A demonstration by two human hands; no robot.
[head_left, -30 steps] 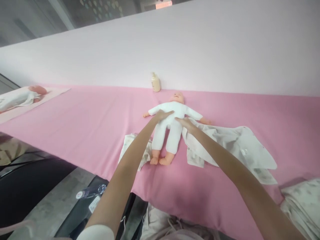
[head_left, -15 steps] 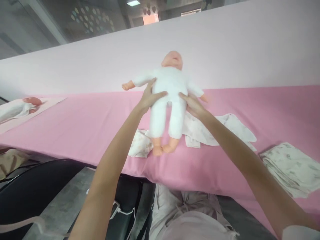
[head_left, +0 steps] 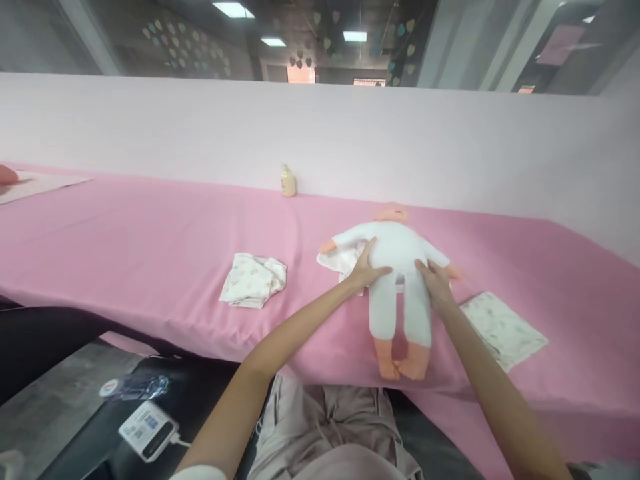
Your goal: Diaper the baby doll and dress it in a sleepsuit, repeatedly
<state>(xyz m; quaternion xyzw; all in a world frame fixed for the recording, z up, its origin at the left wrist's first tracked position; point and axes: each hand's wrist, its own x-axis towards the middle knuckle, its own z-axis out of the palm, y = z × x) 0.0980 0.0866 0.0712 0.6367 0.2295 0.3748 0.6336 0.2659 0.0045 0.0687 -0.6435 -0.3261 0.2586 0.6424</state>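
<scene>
Both my hands grip a baby doll in a white suit by its sides, its head toward the wall and its bare feet toward me. My left hand is wrapped round the doll's left-hand side in view, thumb on its belly. Around the opposite hip closes my right hand, thumb also on the front. Partly hidden beneath the doll lies a white printed baby garment. A folded white printed cloth is to the left, and another folded cloth lies to the right beyond my right forearm.
A cream pump bottle stands against the white wall on the pink-covered table. At far left is a pale mat with part of another doll. Below, a black chair carries a plastic bottle and a white device with a cable.
The doll has come down and toward the table, over the garment, still in both hands. My view has shifted, bringing the pump bottle and the chair's things into sight.
</scene>
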